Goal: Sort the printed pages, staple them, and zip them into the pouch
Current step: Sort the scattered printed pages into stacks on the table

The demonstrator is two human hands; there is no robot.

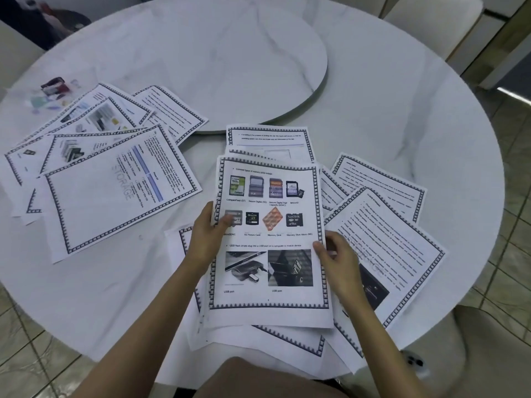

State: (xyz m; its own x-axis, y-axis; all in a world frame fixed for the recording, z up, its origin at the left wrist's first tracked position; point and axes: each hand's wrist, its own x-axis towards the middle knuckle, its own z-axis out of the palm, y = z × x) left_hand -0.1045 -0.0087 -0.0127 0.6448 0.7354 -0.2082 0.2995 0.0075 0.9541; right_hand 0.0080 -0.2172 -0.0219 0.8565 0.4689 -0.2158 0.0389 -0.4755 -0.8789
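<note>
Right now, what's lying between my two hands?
The memory-card page: the left hand pinches its left edge, the right hand its right edge. Other pages lie under it. The head view shows this.

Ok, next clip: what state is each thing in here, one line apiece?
memory-card page, face up, held at both side edges over the near stack.
left hand, grips the page's left edge, thumb on top.
right hand, pinches the page's right edge.
near stack, loose and uneven under the held page.
left pages, fanned out flat, overlapping.
right pages, fanned out flat, overlapping.
far-left clutter, too blurred to tell.
</note>
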